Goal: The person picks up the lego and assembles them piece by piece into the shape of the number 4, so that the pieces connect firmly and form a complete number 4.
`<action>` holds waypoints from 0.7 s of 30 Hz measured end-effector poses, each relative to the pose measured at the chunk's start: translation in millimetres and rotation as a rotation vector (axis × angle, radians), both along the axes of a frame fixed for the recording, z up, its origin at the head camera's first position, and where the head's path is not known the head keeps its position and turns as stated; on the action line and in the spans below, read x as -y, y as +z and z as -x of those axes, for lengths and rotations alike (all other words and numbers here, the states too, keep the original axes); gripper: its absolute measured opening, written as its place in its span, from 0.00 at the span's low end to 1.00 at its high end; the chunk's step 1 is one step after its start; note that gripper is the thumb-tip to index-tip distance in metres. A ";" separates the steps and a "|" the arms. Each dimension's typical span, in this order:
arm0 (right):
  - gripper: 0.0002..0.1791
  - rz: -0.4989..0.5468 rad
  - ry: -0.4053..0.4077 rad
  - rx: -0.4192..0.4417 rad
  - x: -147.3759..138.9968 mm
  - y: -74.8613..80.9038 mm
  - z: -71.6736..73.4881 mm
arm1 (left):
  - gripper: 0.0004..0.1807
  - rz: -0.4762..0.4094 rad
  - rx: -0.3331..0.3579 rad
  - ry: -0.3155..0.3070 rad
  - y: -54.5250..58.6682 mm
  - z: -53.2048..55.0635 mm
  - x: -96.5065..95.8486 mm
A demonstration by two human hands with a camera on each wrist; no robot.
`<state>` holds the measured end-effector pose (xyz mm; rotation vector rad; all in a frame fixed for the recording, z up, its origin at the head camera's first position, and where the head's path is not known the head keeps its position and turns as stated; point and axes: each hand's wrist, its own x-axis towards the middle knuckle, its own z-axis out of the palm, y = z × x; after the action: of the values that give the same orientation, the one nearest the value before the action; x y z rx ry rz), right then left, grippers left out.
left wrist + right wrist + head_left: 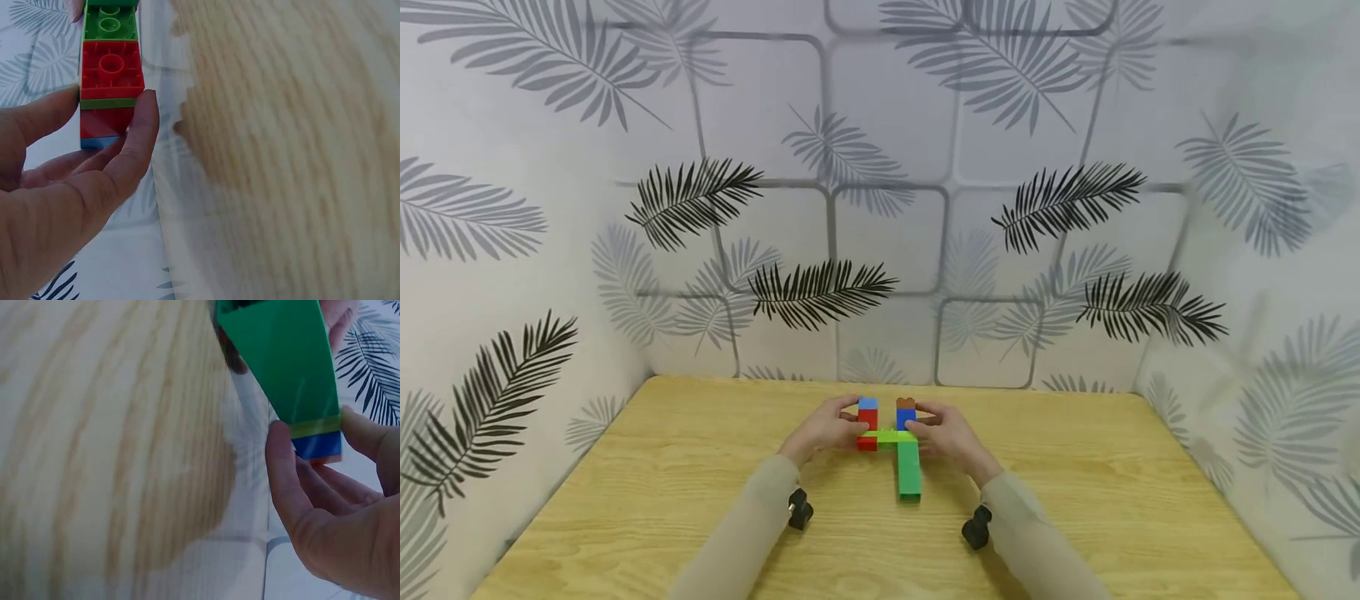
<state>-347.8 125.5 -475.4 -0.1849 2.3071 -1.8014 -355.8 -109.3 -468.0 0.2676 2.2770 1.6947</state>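
Both hands hold one build of toy building bricks between them. A lime-green plate (pixel 887 436) joins its two sides. On the left side, a light blue brick (pixel 868 403) tops a red brick (pixel 867 418), and another red brick (pixel 112 65) sits under the plate, its hollow underside showing in the left wrist view. The right side has a brown brick (pixel 906 403) over a blue brick (pixel 906 418), with a long green brick (pixel 908 468) below. My left hand (pixel 822 431) pinches the red side; my right hand (pixel 952 435) grips around the blue brick and plate.
A pale wooden table (pixel 715 467) lies beneath the hands. Behind it and at both sides stand white walls (pixel 895 242) patterned with leaves. Dark wrist cameras (pixel 801 509) are worn at both sleeves.
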 end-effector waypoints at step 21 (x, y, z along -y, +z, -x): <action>0.32 -0.032 -0.010 0.108 -7.8 -7.7 6.6 | 0.31 -0.003 0.043 0.049 -7.1 -0.7 -8.2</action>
<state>-354.4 133.3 -483.1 -0.0692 2.2647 -1.7333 -355.1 -101.2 -475.2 0.1754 2.2677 1.7113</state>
